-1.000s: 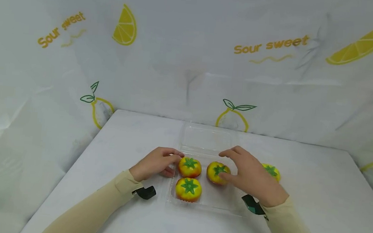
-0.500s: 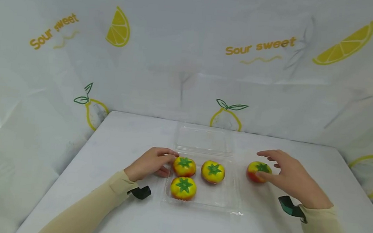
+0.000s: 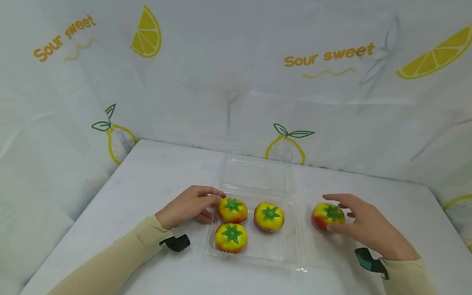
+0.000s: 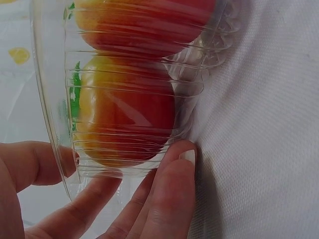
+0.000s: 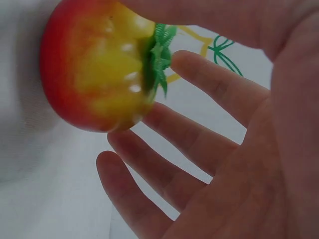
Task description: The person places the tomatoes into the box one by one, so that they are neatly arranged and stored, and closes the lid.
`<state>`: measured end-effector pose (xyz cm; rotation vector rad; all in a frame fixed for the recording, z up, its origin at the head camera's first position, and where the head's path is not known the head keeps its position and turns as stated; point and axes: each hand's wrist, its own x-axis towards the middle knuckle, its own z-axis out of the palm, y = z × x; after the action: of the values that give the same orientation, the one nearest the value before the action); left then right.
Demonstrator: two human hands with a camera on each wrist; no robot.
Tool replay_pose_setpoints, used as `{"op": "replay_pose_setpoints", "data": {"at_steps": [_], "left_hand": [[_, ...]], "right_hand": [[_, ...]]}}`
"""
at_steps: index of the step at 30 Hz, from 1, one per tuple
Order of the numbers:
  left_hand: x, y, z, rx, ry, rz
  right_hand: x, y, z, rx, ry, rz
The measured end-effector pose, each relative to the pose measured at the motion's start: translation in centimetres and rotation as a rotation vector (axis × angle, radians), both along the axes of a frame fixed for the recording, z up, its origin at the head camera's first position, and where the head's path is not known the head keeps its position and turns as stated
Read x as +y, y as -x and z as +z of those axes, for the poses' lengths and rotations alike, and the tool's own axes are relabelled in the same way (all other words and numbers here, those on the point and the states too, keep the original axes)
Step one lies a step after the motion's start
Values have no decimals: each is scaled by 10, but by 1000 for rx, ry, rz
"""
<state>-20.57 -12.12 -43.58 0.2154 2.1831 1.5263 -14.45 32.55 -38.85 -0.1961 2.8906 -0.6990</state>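
My left hand point(image 3: 190, 207) grips the left edge of a clear plastic clamshell container point(image 3: 268, 256), its fingertips at the rim and lower corner in the left wrist view. Inside stand a back-left toy tomato point(image 3: 232, 210), a front-left one point(image 3: 231, 237) and a back-right one point(image 3: 269, 217), yellow to red with green star-shaped tops. My right hand point(image 3: 370, 227) is around another toy tomato point(image 3: 328, 217) on the table, right of the container. In the right wrist view its fingers are spread, with the thumb overlapping the tomato point(image 5: 94, 64) and fingertips close to its side.
The container's transparent lid point(image 3: 258, 174) lies folded back behind it. The white table point(image 3: 167, 165) meets a white cloth backdrop point(image 3: 209, 70) with lemon prints at the back. The container's front right compartment holds no fruit.
My right hand has moved right, from above the back-right tomato in the container to the one on the table. My left hand stays at the container's edge.
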Motion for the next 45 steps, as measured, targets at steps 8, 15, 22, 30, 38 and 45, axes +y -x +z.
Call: {"op": "replay_pose_setpoints", "data": {"at_steps": [8,15,22,30,38,45], "left_hand": [[1,0,1,4,5,-1],[0,0,1,2,6,4],[0,1,0,5,4,-2],[-1,2,-1,9,-3,-6],[-1,2,-3,3,-7,-3],[0,1,-2,-4,-8,2]], "right_hand": [[1,1,-5,-32,3,-11],[0,2,-6,-23,8,4],[-1,3,-7,-2,8,6],[-1,4,-8,16,-1,7],[0,5,-11,9,-10,4],[1,5,-10,18,-7,10]]}}
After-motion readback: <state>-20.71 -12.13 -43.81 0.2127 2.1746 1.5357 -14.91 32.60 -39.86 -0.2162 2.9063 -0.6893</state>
